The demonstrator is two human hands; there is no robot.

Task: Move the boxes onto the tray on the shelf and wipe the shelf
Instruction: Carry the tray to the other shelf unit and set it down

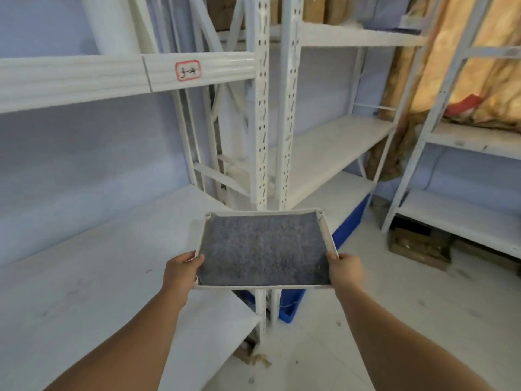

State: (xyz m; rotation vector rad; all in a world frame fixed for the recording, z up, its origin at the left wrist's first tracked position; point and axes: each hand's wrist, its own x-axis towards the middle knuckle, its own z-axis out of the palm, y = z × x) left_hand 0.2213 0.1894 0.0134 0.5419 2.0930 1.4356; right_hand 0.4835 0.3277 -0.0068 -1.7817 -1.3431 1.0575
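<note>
The tray (265,212), white-rimmed with a grey felt lining, is in the air between both hands. It is over the right front corner of the shelf (93,272), partly above the floor (366,320), and it does not touch the shelf. The left hand (183,273) grips the near left corner and the right hand (346,270) grips the near right corner. Each thumb lies on top of the rim, and the other fingers are curled under the tray, where I cannot see them. The step in hand, I think, is to put the tray down on the shelf. To do it well, keep it level, carry it to the left so that the whole base is over the board, and lower it flat, well back from the edge, so that it cannot tip when boxes are loaded. The shelf board is white and looks dusty, with some dark marks, so wiping is probably not done. Above it, a beam carries a red-framed label (188,70). Perforated posts (261,122) stand behind the tray, a blue bin (348,225) sits low under the next rack, and a carton (420,248) lies on the floor at the right. No boxes are near the hands.
</note>
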